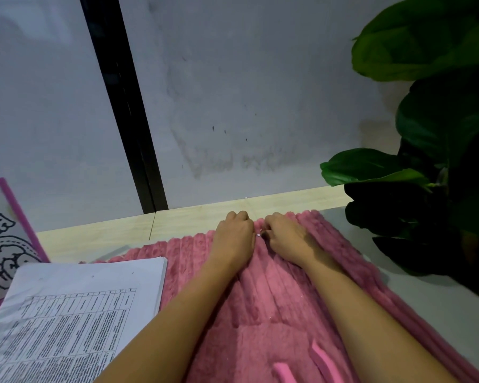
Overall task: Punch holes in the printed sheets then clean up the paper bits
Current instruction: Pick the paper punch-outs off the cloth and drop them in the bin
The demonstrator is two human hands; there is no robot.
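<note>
Step, by judgement: cleanup. Left hand (234,234): clenched, contents hidden. Right hand (284,236): fingers curled, nothing visibly held. Paper bit (258,234): on rug (266,299), between both hands. Printed sheets (75,308): stacked well left of left hand. Next: fine pinch.

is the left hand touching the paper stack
Apart. The head view shows the left hand at the far edge of the rug, with bare rug between it and the stack.

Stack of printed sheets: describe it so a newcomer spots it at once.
Start at the pink ribbed rug in the foreground. On its left part lies the stack of printed sheets, thick and white. Unlike the pink-framed drawing beside it, its top page shows a black-lined table of text.
</note>
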